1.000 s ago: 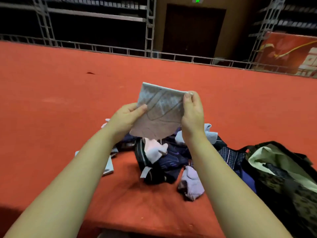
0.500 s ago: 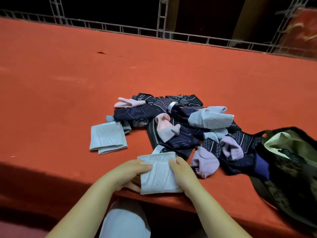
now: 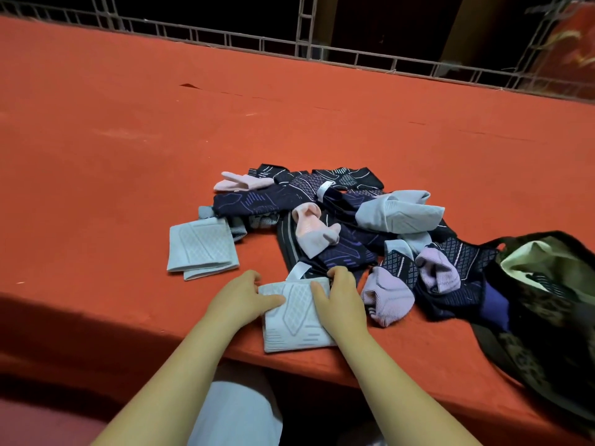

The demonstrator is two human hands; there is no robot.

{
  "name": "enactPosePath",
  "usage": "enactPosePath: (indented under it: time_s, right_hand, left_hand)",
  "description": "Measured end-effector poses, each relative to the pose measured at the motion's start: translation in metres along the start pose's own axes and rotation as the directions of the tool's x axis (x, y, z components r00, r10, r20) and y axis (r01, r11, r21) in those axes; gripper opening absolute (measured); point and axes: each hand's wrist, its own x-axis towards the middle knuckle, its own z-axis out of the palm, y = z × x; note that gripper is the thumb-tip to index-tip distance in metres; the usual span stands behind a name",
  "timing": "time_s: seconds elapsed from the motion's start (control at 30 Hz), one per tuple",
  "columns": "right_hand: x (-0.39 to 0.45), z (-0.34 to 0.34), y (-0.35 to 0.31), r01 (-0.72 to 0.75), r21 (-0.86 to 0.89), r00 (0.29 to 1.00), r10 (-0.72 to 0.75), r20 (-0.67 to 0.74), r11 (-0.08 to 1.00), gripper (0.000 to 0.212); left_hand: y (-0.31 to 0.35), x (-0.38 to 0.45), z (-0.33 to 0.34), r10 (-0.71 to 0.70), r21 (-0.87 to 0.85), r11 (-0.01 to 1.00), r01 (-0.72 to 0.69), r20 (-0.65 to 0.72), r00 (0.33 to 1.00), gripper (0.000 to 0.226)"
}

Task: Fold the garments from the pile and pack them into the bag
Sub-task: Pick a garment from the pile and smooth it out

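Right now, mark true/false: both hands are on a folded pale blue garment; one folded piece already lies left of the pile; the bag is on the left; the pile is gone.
1. Both the left hand and right hand rest on the folded pale blue garment. True.
2. Another folded piece lies left of the pile. True.
3. The bag is on the left. False: it sits at right.
4. The pile is gone. False: many garments remain.
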Motion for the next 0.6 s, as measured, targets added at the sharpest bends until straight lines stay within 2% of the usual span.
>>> enactPosePath:
  time_s: [0.07, 0.13, 0.2, 0.23, 0.3, 0.33, 0.4, 0.47, 0.53, 0.6]
  right_hand:
    - [0.004, -0.005, 0.003, -0.064, 0.059, 0.995, 0.059, 0.08, 0.996, 0.044]
    - [0.007, -0.015, 0.002, -0.136, 0.118, 0.97, 0.108, 0.218, 0.984, 0.041]
    - [0.009, -0.026, 0.004, -0.174, 0.257, 0.943, 0.085, 0.323, 0.951, 0.025]
    - [0.008, -0.032, 0.006, -0.191, 0.364, 0.931, 0.052, 0.361, 0.912, 0.017]
    - [0.005, -0.042, 0.01, -0.241, 0.586, 0.908, -0.033, 0.418, 0.773, 0.013]
    - [0.003, -0.047, 0.011, -0.271, 0.678, 0.897, -0.077, 0.436, 0.684, 0.013]
    - [0.003, -0.057, 0.01, -0.265, 0.756, 0.901, -0.125, 0.415, 0.598, 0.017]
    - [0.011, -0.066, 0.007, -0.157, 0.751, 0.941, -0.133, 0.31, 0.641, 0.018]
    - [0.019, -0.079, 0.003, -0.037, 0.733, 0.971, -0.15, 0.188, 0.679, 0.015]
    - [0.022, -0.095, 0.005, 0.059, 0.688, 0.976, -0.185, 0.111, 0.723, 0.019]
  left_hand:
    - [0.004, 0.004, 0.0, 0.015, 0.126, 0.992, -0.021, 0.043, 0.999, 0.057]
    - [0.006, 0.005, -0.001, 0.051, 0.059, 0.997, -0.054, 0.054, 0.997, 0.036]
    - [0.005, 0.003, -0.002, 0.115, -0.189, 0.977, -0.095, 0.097, 0.989, 0.021]
    - [0.006, 0.0, -0.004, 0.154, -0.349, 0.932, -0.099, 0.133, 0.979, 0.018]
    - [0.011, -0.007, -0.004, 0.218, -0.628, 0.777, -0.056, 0.184, 0.959, 0.021]
    - [0.015, -0.009, -0.002, 0.239, -0.712, 0.701, -0.035, 0.188, 0.953, 0.022]
    - [0.025, -0.007, 0.001, 0.26, -0.78, 0.624, -0.05, 0.146, 0.955, 0.022]
    - [0.04, 0.0, 0.001, 0.303, -0.743, 0.645, -0.178, 0.034, 0.952, 0.028]
    - [0.056, 0.006, -0.005, 0.378, -0.642, 0.69, -0.335, -0.076, 0.923, 0.032]
    - [0.068, 0.009, -0.013, 0.463, -0.565, 0.701, -0.435, -0.103, 0.88, 0.029]
